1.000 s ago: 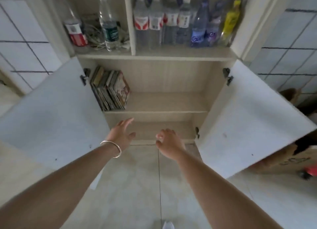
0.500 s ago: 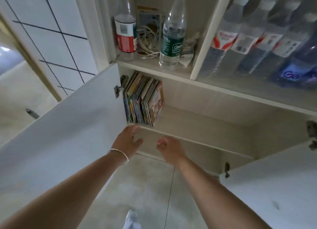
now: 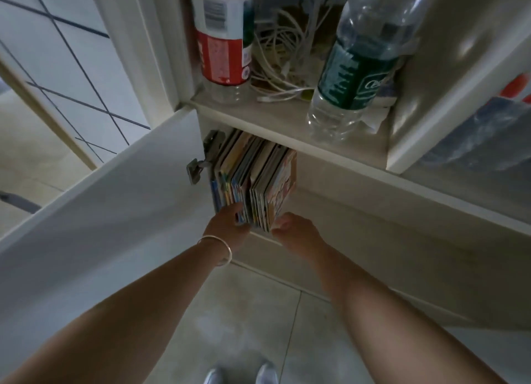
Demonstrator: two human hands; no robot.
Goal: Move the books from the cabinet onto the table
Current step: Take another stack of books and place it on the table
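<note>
A row of thin colourful books (image 3: 255, 179) stands upright at the left end of the cabinet's lower shelf (image 3: 359, 222), tight against the hinge side. My left hand (image 3: 228, 225), a silver bangle on its wrist, has its fingertips on the lower spines of the left books. At the right end of the row my right hand (image 3: 296, 231) touches the outermost book with curled fingers. Neither hand has closed around the books. The table is out of view.
The left cabinet door (image 3: 100, 211) stands open beside my left arm, its hinge (image 3: 205, 156) right next to the books. On the shelf above stand a red-labelled bottle (image 3: 222, 38), a green-labelled bottle (image 3: 353, 67) and tangled white cables (image 3: 283, 58). Tiled floor lies below.
I have moved closer to the cabinet. Both hands rose from below the shelf edge to the book row and now touch it at its left and right ends.
</note>
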